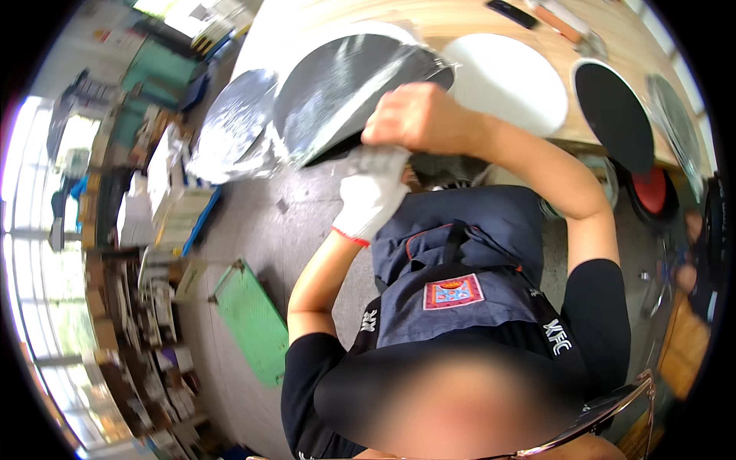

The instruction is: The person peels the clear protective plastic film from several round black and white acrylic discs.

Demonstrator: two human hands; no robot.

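Observation:
A large black disc (330, 84) in clear, shiny plastic film lies at the near edge of the light wooden table, a white rim behind it. My right hand (414, 119), bare and closed, is at the disc's near right edge; what its fingers hold is hidden. Just below it, my left hand (372, 188) wears a white knitted glove with a red cuff. Its fingertips are blurred beneath the disc's edge, close to the right hand, so their grip does not show.
To the left lies another film-wrapped disc (234, 126). On the right are a white disc (510, 80), a black disc with a white rim (613, 115) and a clear-wrapped round (675, 130). A phone (512, 13) sits far back. A green platform (249, 322) stands on the floor, left.

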